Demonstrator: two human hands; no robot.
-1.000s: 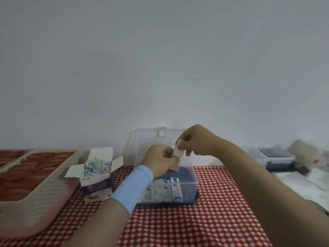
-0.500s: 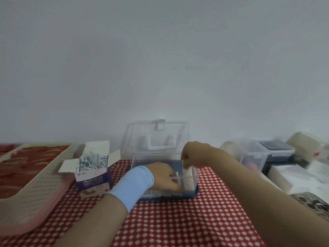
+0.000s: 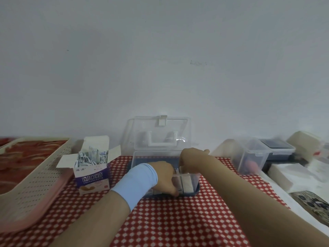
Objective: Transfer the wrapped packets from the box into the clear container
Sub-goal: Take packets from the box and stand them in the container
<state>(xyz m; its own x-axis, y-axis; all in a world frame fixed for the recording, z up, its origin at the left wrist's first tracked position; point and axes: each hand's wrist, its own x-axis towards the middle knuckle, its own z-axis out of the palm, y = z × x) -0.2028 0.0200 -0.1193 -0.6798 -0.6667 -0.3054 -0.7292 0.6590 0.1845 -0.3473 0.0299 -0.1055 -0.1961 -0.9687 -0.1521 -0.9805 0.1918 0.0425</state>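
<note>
The clear container (image 3: 196, 178) stands mid-table on a blue base, its lid (image 3: 161, 134) open and upright against the wall. Inside it, wrapped packets (image 3: 187, 182) stand on edge in a row. My right hand (image 3: 193, 158) reaches over the rim from the right and pinches the top of the packets at the row's right end. Wearing a light blue sleeve, my left hand (image 3: 162, 175) is down inside the container with its fingers against the row from the left. The open purple-and-white box (image 3: 91, 176) stands to the left with several packets (image 3: 90, 155) sticking out.
A large perforated beige tray (image 3: 35, 175) lies at the left on the red checked tablecloth (image 3: 169, 220). At the right are a small clear tub (image 3: 252, 155), a dark-lidded box (image 3: 277, 148), white folded paper (image 3: 293, 173) and a patterned item (image 3: 315, 202).
Both hands came down from above the container into it. The packets that my right hand held in the air now stand inside, at the right end of the row.
</note>
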